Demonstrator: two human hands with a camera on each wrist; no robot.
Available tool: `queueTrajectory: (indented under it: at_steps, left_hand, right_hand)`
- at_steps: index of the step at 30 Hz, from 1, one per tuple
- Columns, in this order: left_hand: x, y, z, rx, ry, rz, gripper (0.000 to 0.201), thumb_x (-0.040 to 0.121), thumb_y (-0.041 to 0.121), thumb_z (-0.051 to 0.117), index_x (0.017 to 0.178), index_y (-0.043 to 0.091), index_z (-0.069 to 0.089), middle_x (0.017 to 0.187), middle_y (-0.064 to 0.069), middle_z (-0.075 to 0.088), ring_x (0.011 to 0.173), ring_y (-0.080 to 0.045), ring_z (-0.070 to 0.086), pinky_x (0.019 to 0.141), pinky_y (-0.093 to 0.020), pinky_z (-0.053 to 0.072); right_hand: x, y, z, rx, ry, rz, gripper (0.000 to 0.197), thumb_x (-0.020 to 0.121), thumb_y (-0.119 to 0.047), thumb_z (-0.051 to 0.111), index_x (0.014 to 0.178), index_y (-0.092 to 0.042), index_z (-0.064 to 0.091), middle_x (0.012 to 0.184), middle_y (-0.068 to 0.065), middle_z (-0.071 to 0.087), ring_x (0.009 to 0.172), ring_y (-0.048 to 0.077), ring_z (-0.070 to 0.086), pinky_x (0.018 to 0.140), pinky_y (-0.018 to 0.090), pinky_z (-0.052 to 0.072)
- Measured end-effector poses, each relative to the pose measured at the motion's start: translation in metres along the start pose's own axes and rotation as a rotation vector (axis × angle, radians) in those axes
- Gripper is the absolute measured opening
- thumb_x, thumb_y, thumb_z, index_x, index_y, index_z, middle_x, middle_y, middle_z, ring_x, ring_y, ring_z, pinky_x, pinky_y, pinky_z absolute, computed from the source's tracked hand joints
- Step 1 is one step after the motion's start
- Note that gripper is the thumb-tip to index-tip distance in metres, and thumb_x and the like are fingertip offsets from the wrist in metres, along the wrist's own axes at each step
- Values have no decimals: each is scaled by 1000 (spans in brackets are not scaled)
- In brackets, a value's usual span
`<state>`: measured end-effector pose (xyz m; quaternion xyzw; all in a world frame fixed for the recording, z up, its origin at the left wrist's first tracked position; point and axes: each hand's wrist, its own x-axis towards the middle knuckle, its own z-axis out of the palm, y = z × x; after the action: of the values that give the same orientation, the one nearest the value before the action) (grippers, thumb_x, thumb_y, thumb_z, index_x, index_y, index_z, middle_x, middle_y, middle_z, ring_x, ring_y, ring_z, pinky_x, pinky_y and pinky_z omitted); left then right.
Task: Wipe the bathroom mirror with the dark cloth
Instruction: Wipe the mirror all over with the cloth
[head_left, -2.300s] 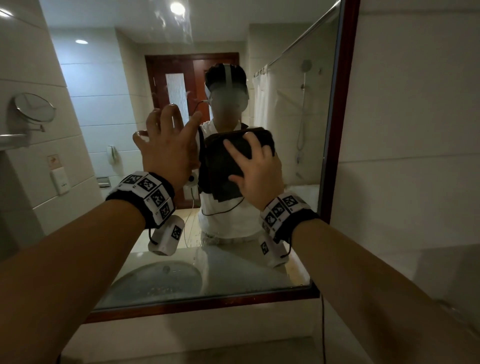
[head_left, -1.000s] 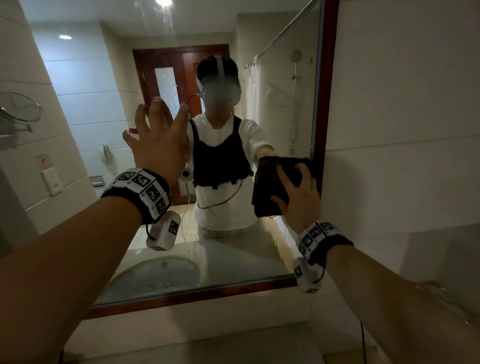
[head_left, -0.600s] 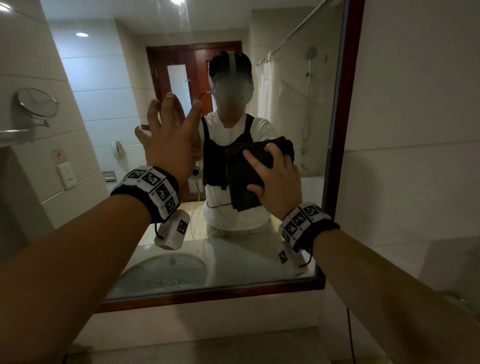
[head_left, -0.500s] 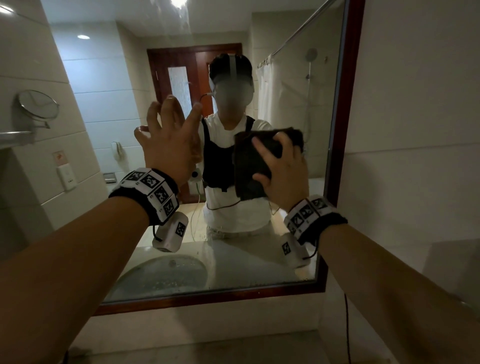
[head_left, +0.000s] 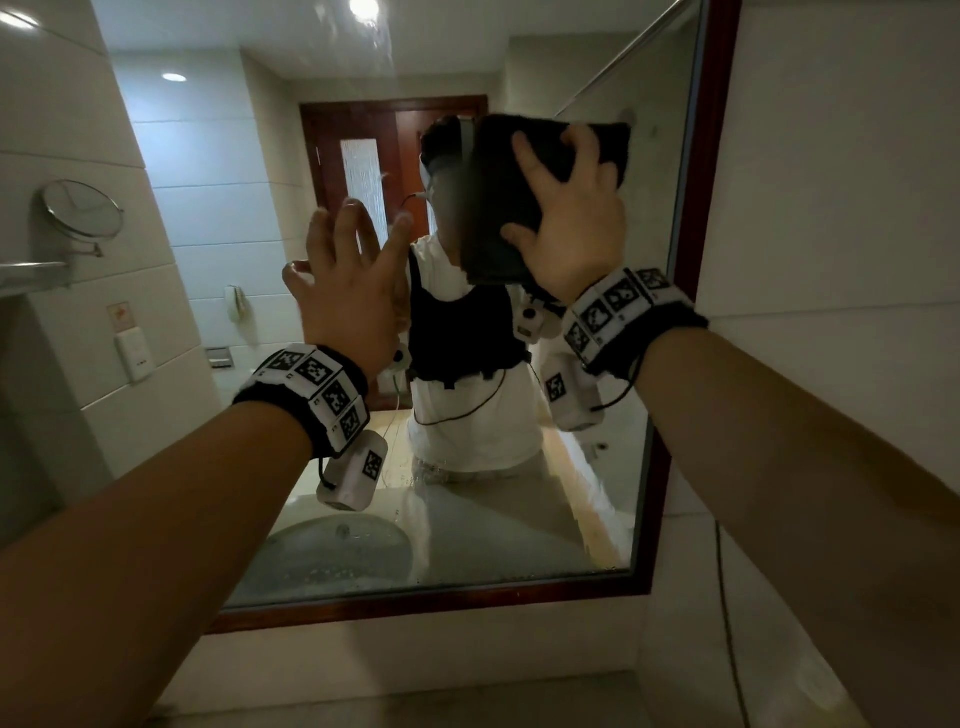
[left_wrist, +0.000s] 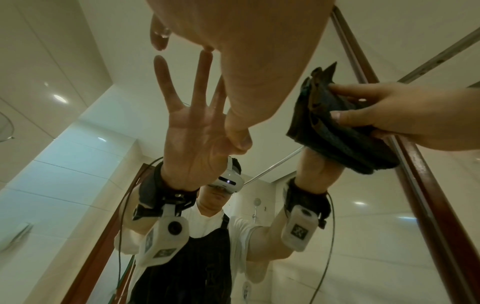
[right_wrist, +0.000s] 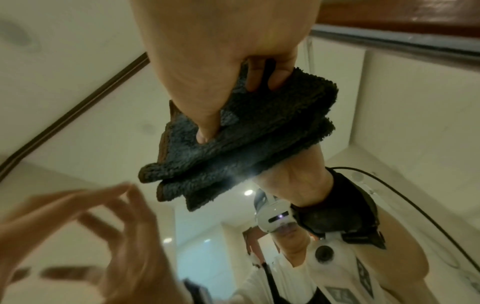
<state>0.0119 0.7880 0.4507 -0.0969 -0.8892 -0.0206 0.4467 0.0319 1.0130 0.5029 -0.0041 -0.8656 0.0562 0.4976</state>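
Observation:
The bathroom mirror (head_left: 519, 519) has a red-brown frame and water spots along its lower edge. My right hand (head_left: 561, 208) holds the folded dark cloth (head_left: 491, 208) against the glass high up, near the right side of the frame. In the right wrist view the thumb and fingertips of the right hand (right_wrist: 207, 51) dig into the fluffy cloth (right_wrist: 259, 133). My left hand (head_left: 348, 275) is lower and to the left, fingers spread, fingertips on the glass. In the left wrist view the left hand (left_wrist: 246, 51) meets its own reflection, with the cloth (left_wrist: 332, 139) to its right.
A round swivel mirror (head_left: 83, 215) and a metal shelf (head_left: 31, 273) are mounted on the left tiled wall above a switch plate (head_left: 134, 356). White tiled wall (head_left: 831, 208) borders the frame on the right. A thin cable (head_left: 727, 597) hangs there. The sink (head_left: 332, 556) shows in reflection.
My right hand has slid the cloth from the lower right of the glass to the left, then up to the upper right. The left hand has stayed on the glass.

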Motion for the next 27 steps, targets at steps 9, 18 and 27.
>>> queueTrajectory:
  at_steps: [9, 18, 27]
  left_hand:
    - [-2, 0, -3, -7, -11, 7, 113, 68, 24, 86, 152, 39, 11, 159, -13, 8, 145, -43, 7, 99, -74, 30]
    - [-2, -1, -6, -16, -30, 4, 115, 66, 23, 87, 151, 41, 12, 159, -11, 8, 146, -41, 6, 99, -74, 30]
    - [-3, -1, -5, -46, -29, 2, 110, 69, 25, 84, 152, 41, 14, 159, -11, 8, 146, -40, 5, 100, -73, 31]
  right_hand:
    - [-82, -7, 50, -69, -49, -168, 86, 78, -47, 72, 151, -39, 26, 150, 10, 29, 113, 33, 46, 85, 49, 50]
    - [-89, 27, 33, -92, -29, -53, 83, 80, -44, 72, 150, -40, 27, 148, 11, 30, 110, 32, 45, 87, 46, 50]
    - [-76, 30, 25, -4, 98, 48, 77, 80, -26, 75, 147, -34, 38, 152, 16, 32, 114, 36, 47, 89, 49, 52]
